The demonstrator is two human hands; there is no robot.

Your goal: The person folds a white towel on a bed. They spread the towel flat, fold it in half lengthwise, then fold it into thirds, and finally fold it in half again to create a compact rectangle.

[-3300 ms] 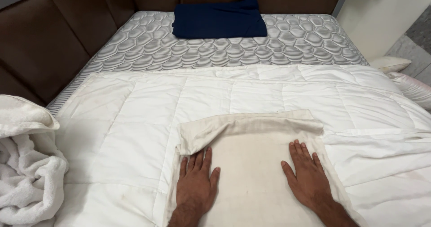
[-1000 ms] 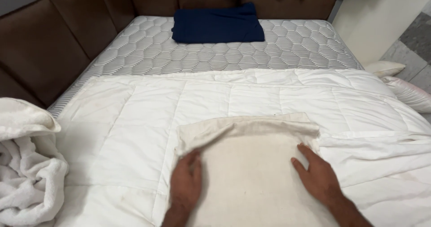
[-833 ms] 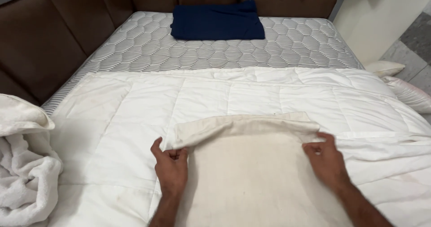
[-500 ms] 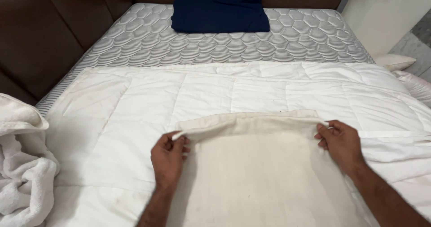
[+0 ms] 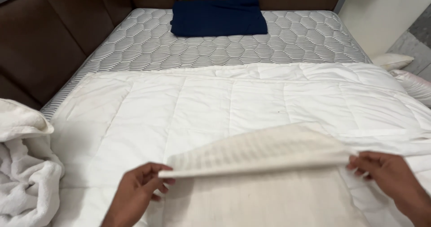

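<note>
I see both hands low in the view, reaching forward over the white quilt (image 5: 202, 106) that covers the near part of the bed. The left hand (image 5: 137, 191) is palm-in with its fingers curled, pinching the left corner of a cream towel (image 5: 260, 155); the thumb sits under the edge and the fingertips close over it. The right hand (image 5: 390, 180) comes in from the right with the wrist angled inward, and its fingers are closed on the towel's right corner.

Between the 2 grips the towel's far edge is lifted off the quilt and stretched in a nearly straight line, its ribbed underside facing me. The rest of the towel lies flat on the quilt below that raised edge, running toward me between the wrists.

Beyond the quilt, the bare grey patterned mattress (image 5: 233, 52) shows, with a folded dark blue cloth (image 5: 217, 16) lying on it near the brown headboard (image 5: 54, 43). Left of the quilt, a fluffy white blanket (image 5: 24, 164) is bunched up.
</note>
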